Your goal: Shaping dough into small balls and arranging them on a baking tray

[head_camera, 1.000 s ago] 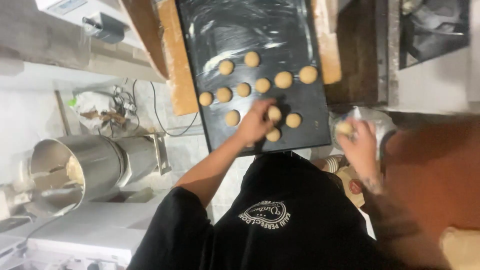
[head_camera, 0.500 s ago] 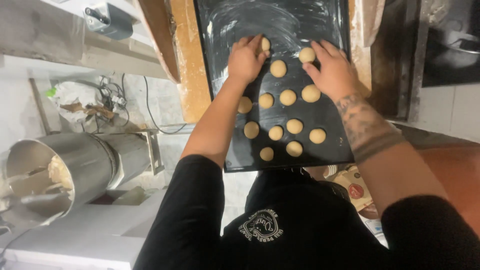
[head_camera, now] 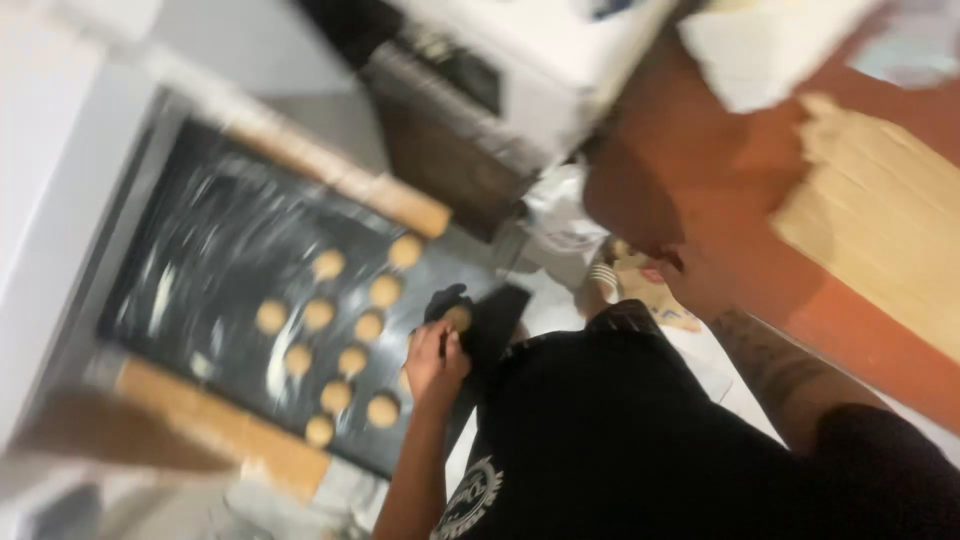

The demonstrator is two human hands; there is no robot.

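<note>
Dough ball, small, round, pale tan: lies at the near right corner of the dark, flour-dusted rectangular baking tray, just beyond the fingertips of the left hand. It sits up and slightly right of that hand, touching or nearly touching the fingers; motion blur hides the exact contact. Being round, it has no long axis and points no way.

Left hand: reaching forward from the black-sleeved arm, fingers curled toward the ball. Whether it pinches the ball or has let go cannot be told. It is by far the nearer hand.

Right hand: well apart to the right, over the reddish-brown work surface, beside a crumpled white bag. Heavily blurred; its grip cannot be told, nor whether it holds anything.

Baking tray: long axis runs from far right to near left in this tilted view. It rests on a light wooden board showing along its near and far edges.

Other dough balls: about a dozen, same kind, set in loose rows across the tray's middle, left of the hand and apart from one another.

Pale wooden cutting board: far right, on the reddish-brown surface.

Black shirt with white round emblem: the person's own, filling the near foreground.
</note>
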